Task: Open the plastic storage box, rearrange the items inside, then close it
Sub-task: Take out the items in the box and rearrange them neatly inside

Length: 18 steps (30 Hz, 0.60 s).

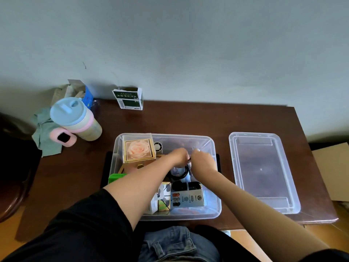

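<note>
a: both hands were down inside the box (215, 205), close together over its middle. left hand (179, 156) had its fingers curled down onto something small and dark; right hand (203, 160) met it from the other side, fingers bent, seemingly pinching the same bit.

b: what was it they held?

a: looked like the end of the black cable (179, 173) coiled just under them, though i couldn't tell for sure; the fingertips hid it.

b: and where did the box sit?

a: near the front edge of the tabletop (188, 118), about mid-way along it. its lid (262, 171) was off and lay flat beside it toward the right edge, apart from it.

b: so which step was that?

a: the middle one, i'd judge. opened already, rearranging under way, closing not yet done.

b: what else was inside?

a: rose case (138, 149) in the far left corner, green block (116, 177) against the left wall, grey carton (188, 198) and a white carton (156, 201) by the near wall.

b: next move?

a: probably to tidy that cable and set it down in the free far right part, then get both arms clear. after that the lid would need lifting across and squaring over the rim. the rose case stood tall, so it might foul the lid.
</note>
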Available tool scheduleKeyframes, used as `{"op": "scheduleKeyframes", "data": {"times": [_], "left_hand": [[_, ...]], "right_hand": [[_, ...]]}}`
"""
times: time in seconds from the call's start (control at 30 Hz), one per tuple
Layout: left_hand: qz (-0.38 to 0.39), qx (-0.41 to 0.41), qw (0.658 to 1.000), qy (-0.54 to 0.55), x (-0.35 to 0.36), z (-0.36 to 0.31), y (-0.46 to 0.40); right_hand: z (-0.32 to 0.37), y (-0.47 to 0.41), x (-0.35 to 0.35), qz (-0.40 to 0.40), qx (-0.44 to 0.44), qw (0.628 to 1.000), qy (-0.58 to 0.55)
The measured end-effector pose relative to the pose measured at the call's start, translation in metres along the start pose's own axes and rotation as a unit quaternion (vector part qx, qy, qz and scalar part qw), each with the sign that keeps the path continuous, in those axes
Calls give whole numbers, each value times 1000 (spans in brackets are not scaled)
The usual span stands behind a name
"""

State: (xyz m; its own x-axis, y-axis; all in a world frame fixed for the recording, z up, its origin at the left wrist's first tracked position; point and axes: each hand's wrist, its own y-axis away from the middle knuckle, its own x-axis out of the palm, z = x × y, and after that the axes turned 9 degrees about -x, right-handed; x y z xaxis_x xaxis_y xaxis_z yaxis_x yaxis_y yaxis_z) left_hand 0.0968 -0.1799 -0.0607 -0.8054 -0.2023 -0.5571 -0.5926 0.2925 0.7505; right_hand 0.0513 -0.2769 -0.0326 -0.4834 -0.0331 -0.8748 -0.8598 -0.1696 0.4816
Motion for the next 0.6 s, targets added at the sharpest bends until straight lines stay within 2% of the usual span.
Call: {"op": "scheduleKeyframes", "data": {"times": [0.13, 0.2, 0.4, 0.6], "left_hand": [[-7, -10, 997, 77, 4, 0, -12], [8, -18, 995, 93, 4, -4, -14], [10, -32, 989, 144, 7, -15, -11], [9, -29, 989, 148, 7, -16, -11]], "right_hand": [[7, 7, 20, 89, -6, 987, -137], [8, 1, 32, 115, 27, 969, -217], [5, -13, 43, 44, 88, 925, -366], [9, -19, 43, 9, 137, 905, -403]]}}
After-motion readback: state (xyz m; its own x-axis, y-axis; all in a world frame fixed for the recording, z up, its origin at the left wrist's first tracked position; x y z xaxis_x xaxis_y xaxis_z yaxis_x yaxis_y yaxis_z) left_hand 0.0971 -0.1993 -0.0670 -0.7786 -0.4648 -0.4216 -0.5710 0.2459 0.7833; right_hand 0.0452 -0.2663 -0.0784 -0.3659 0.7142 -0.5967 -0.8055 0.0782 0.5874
